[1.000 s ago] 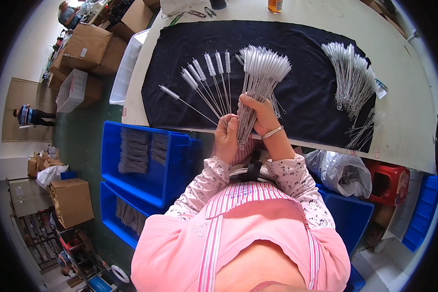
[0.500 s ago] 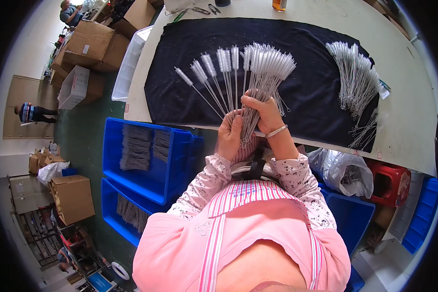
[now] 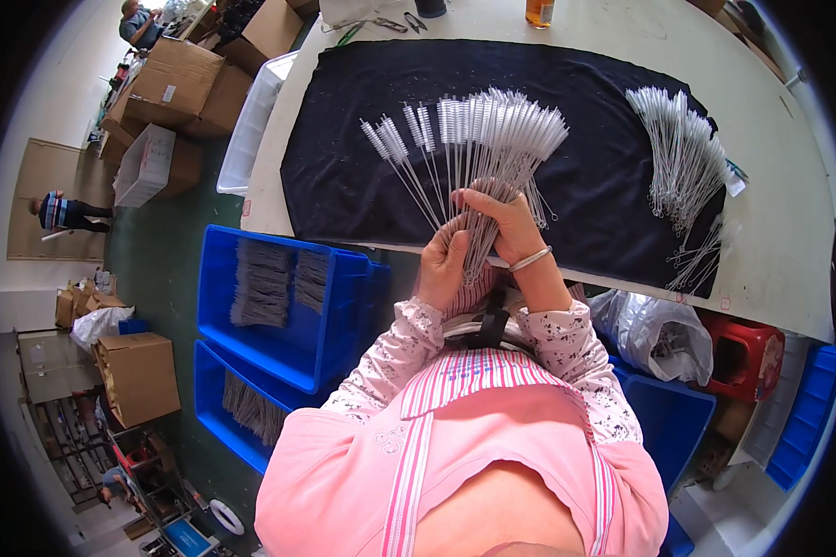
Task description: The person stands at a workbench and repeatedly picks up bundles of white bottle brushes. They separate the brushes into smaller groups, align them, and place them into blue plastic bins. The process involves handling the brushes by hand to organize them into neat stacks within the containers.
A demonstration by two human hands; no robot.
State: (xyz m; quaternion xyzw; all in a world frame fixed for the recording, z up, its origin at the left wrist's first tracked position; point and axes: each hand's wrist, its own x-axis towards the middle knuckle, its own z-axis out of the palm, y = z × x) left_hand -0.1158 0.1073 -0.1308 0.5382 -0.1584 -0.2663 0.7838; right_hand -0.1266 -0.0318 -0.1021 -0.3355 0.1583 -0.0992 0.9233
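A fanned bundle of thin wire-handled brushes [image 3: 492, 130] with white bristle heads is held upright between my two hands, heads pointing away from me. My left hand [image 3: 444, 260] is closed around the lower handles, with several brushes splayed out leftward from it. My right hand [image 3: 511, 218] grips the thicker right part of the bundle, thumb across the handles, and a bracelet circles that wrist. Beneath lies a black cloth [image 3: 344, 176] spread over the table. To the right on the cloth rests a pile of similar brushes [image 3: 683, 158] with looped wire ends towards me.
Blue bins [image 3: 320, 320] with grey brushes stand left of my lap. More blue bins [image 3: 669, 418], a plastic bag [image 3: 664, 339] and a red stool [image 3: 752, 357] are at the right. Snips [image 3: 413, 22] and an amber bottle [image 3: 540, 13] sit at the table's [image 3: 771, 186] far side.
Several brushes on the left of the fan have swung right, closer to the main bundle. Both hands keep hold of it.
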